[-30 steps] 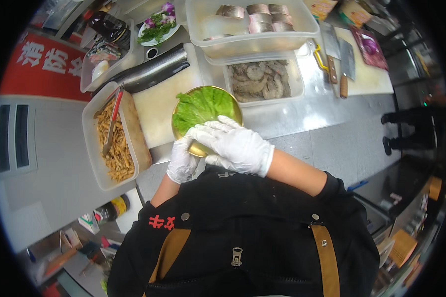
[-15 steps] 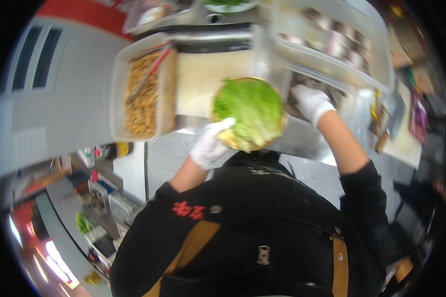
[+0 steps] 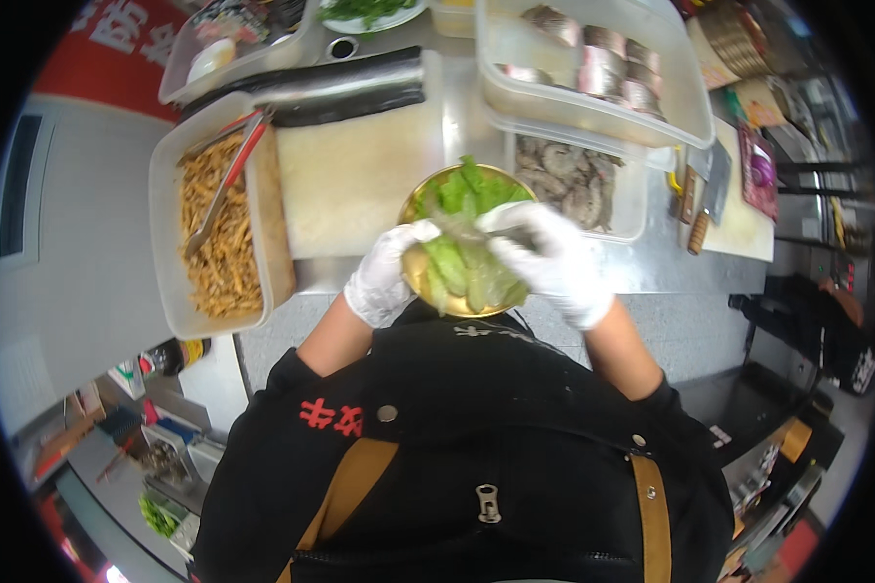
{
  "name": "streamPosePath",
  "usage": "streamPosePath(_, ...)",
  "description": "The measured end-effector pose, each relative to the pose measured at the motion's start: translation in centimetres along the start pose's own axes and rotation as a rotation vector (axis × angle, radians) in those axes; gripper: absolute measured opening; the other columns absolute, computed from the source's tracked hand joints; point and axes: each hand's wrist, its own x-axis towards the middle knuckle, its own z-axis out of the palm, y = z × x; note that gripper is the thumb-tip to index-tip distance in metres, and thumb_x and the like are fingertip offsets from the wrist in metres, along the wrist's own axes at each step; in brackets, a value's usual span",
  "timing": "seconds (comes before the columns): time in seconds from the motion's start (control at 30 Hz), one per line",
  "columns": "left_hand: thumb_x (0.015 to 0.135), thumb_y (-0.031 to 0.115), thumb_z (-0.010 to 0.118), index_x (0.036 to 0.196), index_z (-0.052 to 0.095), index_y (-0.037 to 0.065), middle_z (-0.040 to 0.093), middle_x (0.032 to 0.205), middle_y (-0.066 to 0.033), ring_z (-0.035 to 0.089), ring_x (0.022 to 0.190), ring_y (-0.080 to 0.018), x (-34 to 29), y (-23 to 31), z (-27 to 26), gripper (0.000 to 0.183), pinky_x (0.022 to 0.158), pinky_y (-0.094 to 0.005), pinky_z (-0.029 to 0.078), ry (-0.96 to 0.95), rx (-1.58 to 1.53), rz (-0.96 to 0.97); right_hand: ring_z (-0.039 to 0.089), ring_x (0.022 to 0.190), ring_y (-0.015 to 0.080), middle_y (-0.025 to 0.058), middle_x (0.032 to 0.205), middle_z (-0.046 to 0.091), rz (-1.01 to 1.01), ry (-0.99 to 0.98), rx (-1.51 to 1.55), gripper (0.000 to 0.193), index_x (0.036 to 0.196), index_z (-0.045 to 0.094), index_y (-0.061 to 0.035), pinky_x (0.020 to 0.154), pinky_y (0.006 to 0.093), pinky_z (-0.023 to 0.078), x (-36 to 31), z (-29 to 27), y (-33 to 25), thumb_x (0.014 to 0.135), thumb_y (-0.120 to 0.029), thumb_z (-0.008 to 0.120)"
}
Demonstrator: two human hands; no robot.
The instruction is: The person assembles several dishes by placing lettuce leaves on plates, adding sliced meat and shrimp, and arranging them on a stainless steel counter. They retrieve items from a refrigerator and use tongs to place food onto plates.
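Both my hands wear white gloves. My left hand point(image 3: 379, 277) grips the left rim of a round golden bowl point(image 3: 416, 272). Green lettuce leaves point(image 3: 501, 185) line this bowl. Above the lettuce, my right hand point(image 3: 557, 260) is closed on grey raw shrimp point(image 3: 454, 229), which reach across toward my left fingertips; how many it holds is hard to tell. Just beyond my right hand stands a clear plastic tub point(image 3: 630, 209) with a pile of raw shrimp point(image 3: 566, 175).
A tub of brown strips point(image 3: 214, 228) with red-handled tongs point(image 3: 228, 180) stands left. Behind the bowl are a white cutting board point(image 3: 345, 185) and a long dark fish point(image 3: 350, 92). A fish-piece tub point(image 3: 690, 107) is at back right; knives point(image 3: 715, 194) lie on a board further right.
My right hand has come from the shrimp tub to above the bowl, now with shrimp in it. The view has shifted, and my left hand still holds the bowl.
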Motion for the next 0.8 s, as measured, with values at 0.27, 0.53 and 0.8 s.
streamPosePath(0.27, 0.095, 0.02, 0.057, 0.13, 0.052, -0.002, 0.062, 0.122, -0.0159, 0.063, 0.11, -0.0288, -0.3, 1.9, -0.5, 0.042, 0.096, -0.0437, 0.054, 0.056, -0.104, 0.045, 0.066, 0.101, 0.0348, 0.017, 0.112, 0.067, 0.223, 0.078, -0.889, 0.025, 0.113, 0.068, -0.0082, 0.086, 0.0431, 0.054, 3.8, -5.5, 6.9, 0.09, -0.014, 0.06)
streamPosePath(0.53, 0.095, 0.021, 0.058, 0.131, 0.052, 0.0, 0.061, 0.123, -0.0155, 0.063, 0.111, -0.0286, 0.0, 1.9, -0.9, 0.043, 0.097, -0.0445, 0.054, -0.003, -0.149, 0.028, 0.059, 0.114, 0.0368, 0.0194, 0.122, 0.06, 0.394, -0.307, -1.391, 0.041, 0.123, 0.056, -0.0087, 0.093, 0.0456, 0.051, 7.7, -5.6, 11.7, 0.081, -0.007, 0.06)
streamPosePath(0.8, 0.094, 0.018, 0.062, 0.129, 0.053, 0.001, 0.062, 0.12, -0.0133, 0.063, 0.11, -0.0272, 1.4, 1.9, -1.0, 0.04, 0.098, -0.0433, 0.054, 0.028, -0.147, 0.012, 0.063, 0.113, 0.0296, 0.0153, 0.116, 0.068, 0.527, -0.206, -1.228, 0.04, 0.12, 0.063, -0.0029, 0.095, 0.0416, 0.053, 6.2, -6.6, 9.1, 0.081, -0.011, 0.068)
